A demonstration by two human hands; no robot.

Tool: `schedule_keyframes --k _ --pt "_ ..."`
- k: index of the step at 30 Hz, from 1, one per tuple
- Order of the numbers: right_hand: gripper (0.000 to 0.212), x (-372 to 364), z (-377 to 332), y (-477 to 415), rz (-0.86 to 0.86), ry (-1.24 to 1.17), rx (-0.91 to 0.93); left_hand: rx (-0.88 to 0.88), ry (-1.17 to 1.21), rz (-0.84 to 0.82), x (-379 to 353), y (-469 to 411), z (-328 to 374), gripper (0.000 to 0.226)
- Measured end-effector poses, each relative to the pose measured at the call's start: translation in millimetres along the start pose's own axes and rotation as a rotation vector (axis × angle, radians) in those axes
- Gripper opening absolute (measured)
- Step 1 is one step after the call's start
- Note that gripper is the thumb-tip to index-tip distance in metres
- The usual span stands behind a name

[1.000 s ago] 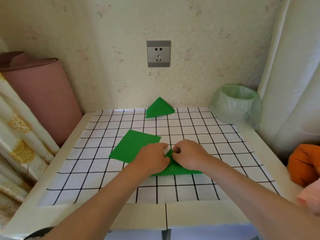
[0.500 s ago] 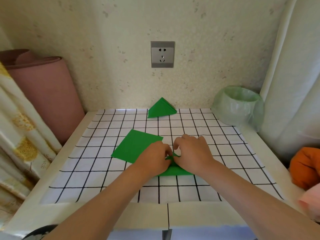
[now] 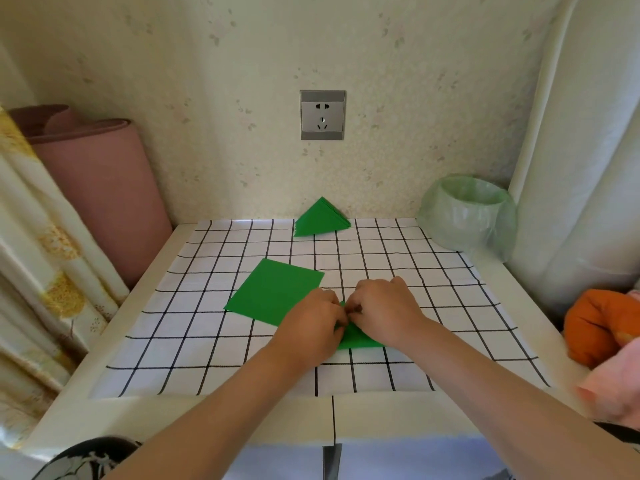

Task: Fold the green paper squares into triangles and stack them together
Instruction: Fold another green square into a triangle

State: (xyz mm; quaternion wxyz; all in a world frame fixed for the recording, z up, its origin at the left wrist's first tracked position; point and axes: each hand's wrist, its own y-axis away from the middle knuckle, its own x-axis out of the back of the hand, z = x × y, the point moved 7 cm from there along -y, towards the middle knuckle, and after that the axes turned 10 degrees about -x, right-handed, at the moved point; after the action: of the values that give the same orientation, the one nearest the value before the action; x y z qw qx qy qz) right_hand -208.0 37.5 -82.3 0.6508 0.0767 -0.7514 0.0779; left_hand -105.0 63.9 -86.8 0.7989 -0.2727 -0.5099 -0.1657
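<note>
– Two hands on one piece? Where?
– Near the middle of the mat [image 3: 207, 355], a little toward the front. Left hand [image 3: 311, 327] and right hand [image 3: 384, 313] knuckles up, fingers curled, tips meeting over the top corner of a half-made triangle [image 3: 360, 339]. Seem to pinch that corner from both sides; with thumbs hidden, hard to swear to.
– And the other paper?
– Just left of the hands, flat on the mat: a square [image 3: 277, 292], near corner tucked under the left hand. Cannot tell whether one sheet or several. Well apart, at the back by the wall [image 3: 381, 150]: a stack [image 3: 320, 220] of finished triangles, slightly fanned at the edges.
– Feel of the stuff?
– Probably light and thin. Bends at a touch, keeps every crease, dents for good if squeezed on the flat. Likely slides on that smooth mat.
– So how to work it?
– Pin first, crease after. Hold the matched corners down with one fingertip, then run the other hand along the long fold, from the middle outward.
– And for carrying to the stack?
– Take by the folded edge, in a light pinch of thumb and finger. Avoid the open corners: tends to spring apart there. Lay down flat, fold to fold, and square up with a nudge.
– Main worry?
– Slipping out of line before creasing. Spoils the fit on the stack.
</note>
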Motion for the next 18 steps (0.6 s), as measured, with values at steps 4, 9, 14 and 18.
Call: schedule_keyframes --k 4,9,14,18 --pt "0.022 -2.4 1.7 2.4 0.010 -0.016 -0.021 -0.098 -0.002 -0.047 -6.5 9.7 12.4 0.031" --pt "0.024 -4.2 1.3 7.0 0.033 -0.014 -0.028 -0.155 -0.060 -0.014 -8.4 24.4 22.4 0.033" --pt "0.025 -4.9 2.9 9.5 0.051 -0.026 -0.040 -0.149 -0.045 -0.001 -11.0 38.8 28.6 0.037" --pt "0.024 -2.9 0.8 12.6 0.083 -0.008 -0.024 -0.136 -0.069 0.010 -14.8 46.6 31.7 0.030"
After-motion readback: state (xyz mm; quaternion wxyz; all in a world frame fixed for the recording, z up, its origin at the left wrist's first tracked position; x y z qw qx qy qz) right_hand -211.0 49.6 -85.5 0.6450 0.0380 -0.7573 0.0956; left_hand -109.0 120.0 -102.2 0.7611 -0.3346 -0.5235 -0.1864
